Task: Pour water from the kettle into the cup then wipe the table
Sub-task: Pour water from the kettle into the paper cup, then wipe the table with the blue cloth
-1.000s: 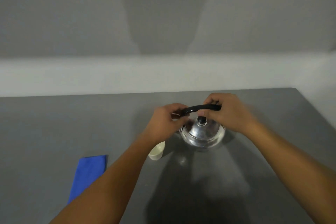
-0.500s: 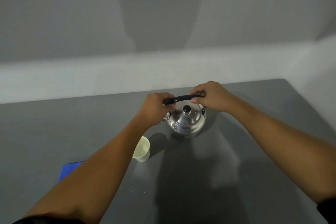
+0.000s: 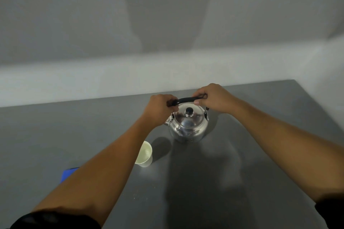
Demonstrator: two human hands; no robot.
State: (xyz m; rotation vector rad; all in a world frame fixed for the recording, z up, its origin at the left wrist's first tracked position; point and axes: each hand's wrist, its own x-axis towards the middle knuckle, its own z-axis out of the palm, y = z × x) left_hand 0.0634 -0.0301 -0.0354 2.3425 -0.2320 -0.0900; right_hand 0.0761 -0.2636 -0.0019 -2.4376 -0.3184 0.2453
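Note:
A shiny steel kettle (image 3: pixel 188 126) with a black lid knob stands upright on the grey table (image 3: pixel 242 154) near its far edge. Its black arched handle (image 3: pixel 185 100) is gripped at both ends: my left hand (image 3: pixel 160 110) closes on the left end, my right hand (image 3: pixel 214 97) on the right end. A small white cup (image 3: pixel 144 154) stands on the table in front of the kettle to the left, partly hidden by my left forearm. A blue cloth (image 3: pixel 68 173) lies flat at the near left, mostly covered by that forearm.
A pale wall with a lighter band runs behind the table's far edge. The table's right edge slants down the right side of the view. A few small specks lie on the table near the front.
The view has shifted, so the kettle and hands sit farther away and more of the cup shows. Both hands keep their grip on the handle; the cloth is now mostly hidden.

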